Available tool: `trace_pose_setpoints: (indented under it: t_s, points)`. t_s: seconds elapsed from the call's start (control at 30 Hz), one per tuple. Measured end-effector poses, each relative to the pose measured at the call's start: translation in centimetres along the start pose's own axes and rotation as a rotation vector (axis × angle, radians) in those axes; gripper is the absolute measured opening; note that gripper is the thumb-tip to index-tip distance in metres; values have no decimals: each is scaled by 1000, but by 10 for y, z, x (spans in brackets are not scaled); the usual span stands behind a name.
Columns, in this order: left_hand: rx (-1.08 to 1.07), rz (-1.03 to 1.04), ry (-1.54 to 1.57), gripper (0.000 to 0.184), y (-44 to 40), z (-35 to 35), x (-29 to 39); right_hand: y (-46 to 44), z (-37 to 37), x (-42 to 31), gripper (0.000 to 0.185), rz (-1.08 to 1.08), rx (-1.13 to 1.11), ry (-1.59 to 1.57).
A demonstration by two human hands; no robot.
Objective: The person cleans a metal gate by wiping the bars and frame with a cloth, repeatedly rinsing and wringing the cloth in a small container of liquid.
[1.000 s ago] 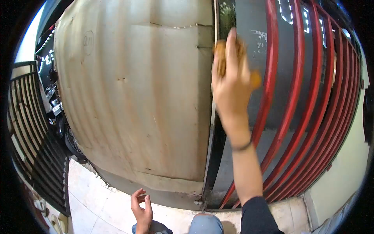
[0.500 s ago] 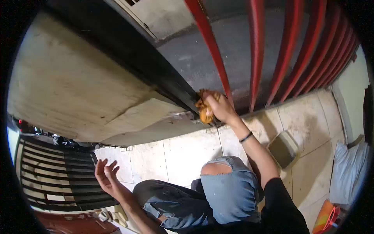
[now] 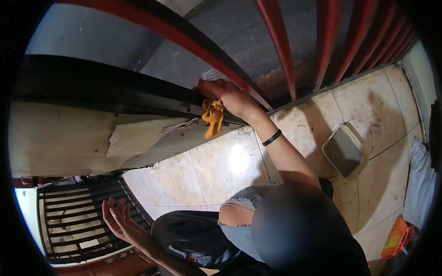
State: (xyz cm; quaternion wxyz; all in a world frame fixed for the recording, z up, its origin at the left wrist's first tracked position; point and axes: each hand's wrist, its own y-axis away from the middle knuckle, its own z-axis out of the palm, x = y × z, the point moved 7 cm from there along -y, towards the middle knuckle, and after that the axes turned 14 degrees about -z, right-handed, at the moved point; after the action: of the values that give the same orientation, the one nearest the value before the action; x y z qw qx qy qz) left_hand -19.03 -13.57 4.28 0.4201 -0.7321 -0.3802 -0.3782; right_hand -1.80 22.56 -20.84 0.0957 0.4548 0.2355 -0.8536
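An orange-brown cloth point(image 3: 213, 117) is gripped in my right hand point(image 3: 232, 99), which presses it around the lower end of a black gate post point(image 3: 115, 85). Part of the cloth hangs below my fingers. The nearest red bar point(image 3: 207, 53) runs just behind that hand. On the left, my left hand point(image 3: 123, 223) is raised in the air with its fingers apart, holding nothing. Next to the post is the beige metal panel point(image 3: 60, 138), its surface torn near the bottom edge.
A square tub point(image 3: 343, 152) of grey liquid stands on the tiled floor point(image 3: 225, 161), right of my arm. Further right lie a pale bag point(image 3: 418, 184) and an orange item point(image 3: 395, 237). A black barred gate point(image 3: 76, 221) is at the lower left. My bent knees are below.
My right hand has gone from high on the post down to its foot, with the cloth. The view has tipped down and turned. My left hand stays raised at the left.
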Motion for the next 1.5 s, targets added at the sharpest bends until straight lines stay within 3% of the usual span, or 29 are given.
trace_pose_setpoints:
  t_s: [0.07,0.13,0.17,0.2,0.27,0.3,0.37,0.4,0.53,0.6,0.67,0.73,0.83,0.9,1.0,1.03,1.07,1.13,1.27,1.3,1.37,1.43,1.5]
  points:
    - [-27,-3,2,40,-3,5,-2,8,-11,45,35,35,-2,-161]
    - [-64,1,-9,40,-4,10,-4,18,-30,84,41,-183,-70,212]
    - [-73,5,-21,40,-5,12,-3,33,-38,80,40,-209,-227,576]
    - [-72,6,-16,40,-3,13,-2,42,-40,90,40,-213,-228,580]
    - [-43,-12,-32,41,-2,16,-2,63,-71,138,31,29,217,179]
    - [-45,-10,-32,41,-2,18,-2,69,-71,130,31,29,219,178]
    - [-55,5,-24,42,-2,16,-1,92,-85,104,30,247,351,661]
    - [-58,4,-25,42,-2,15,1,90,-75,94,30,249,353,662]
    - [-26,34,-83,45,-2,9,-1,52,-10,16,37,-184,291,184]
    - [-43,28,-93,45,-3,14,0,58,-11,10,39,-134,230,150]
    - [-43,11,-103,45,-3,18,-2,66,-30,34,42,-196,296,364]
    - [-46,1,-98,45,-5,25,-2,61,-42,53,39,-32,350,214]
    - [-32,50,-169,43,2,36,7,35,-26,29,37,-151,339,171]
    - [-41,54,-181,42,1,42,6,20,-2,-19,43,-197,147,210]
    - [-47,62,-177,42,-2,43,6,35,-8,23,47,-206,112,255]
    - [-46,27,-159,41,-5,44,3,43,-21,48,38,-127,131,159]
    - [-44,-10,-144,41,-6,43,1,51,-36,50,39,-5,101,327]
    - [-35,-1,-144,41,-6,42,4,54,-61,98,35,-87,142,327]
    - [-54,38,-174,43,-1,44,5,28,-36,70,30,88,81,338]
    - [-57,48,-192,42,0,44,5,20,-16,55,29,-177,70,219]
    - [-60,51,-220,42,0,42,3,32,-6,33,28,-429,63,97]
    - [-72,29,-204,42,-4,42,-1,58,-14,5,35,-486,93,297]
    - [-62,16,-195,42,-5,42,-1,96,-35,57,32,-421,199,409]
